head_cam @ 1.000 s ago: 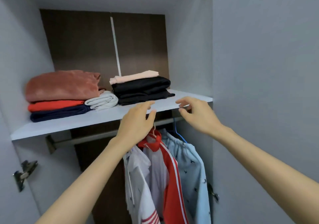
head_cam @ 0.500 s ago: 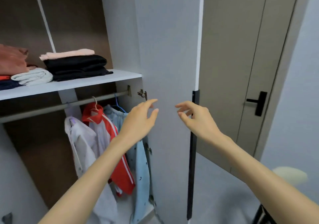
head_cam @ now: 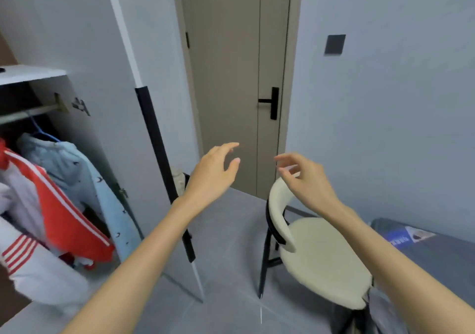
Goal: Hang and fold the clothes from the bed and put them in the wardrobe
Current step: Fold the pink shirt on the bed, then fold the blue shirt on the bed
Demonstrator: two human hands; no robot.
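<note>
The open wardrobe [head_cam: 77, 51] fills the left of the view. On its rail [head_cam: 30, 111] hang a light blue patterned garment [head_cam: 84, 179], a red jacket with white stripes [head_cam: 59, 210] and a white garment [head_cam: 38, 269]. My left hand [head_cam: 213, 171] and my right hand [head_cam: 305, 182] are raised in mid-air in front of me, both empty with fingers loosely spread. A corner of the grey bed [head_cam: 431, 251] shows at the lower right. The folded stacks on the shelf are out of view.
The wardrobe door [head_cam: 123, 102] stands open, its black edge strip [head_cam: 159, 153] just left of my left arm. A cream chair [head_cam: 316, 256] with black legs stands under my right hand. A closed room door [head_cam: 231, 76] with a black handle [head_cam: 272, 102] is straight ahead. Grey tiled floor lies below.
The view has swung right, away from the wardrobe shelf toward the room door, chair and bed. Both hands left the shelf edge and stay raised and empty.
</note>
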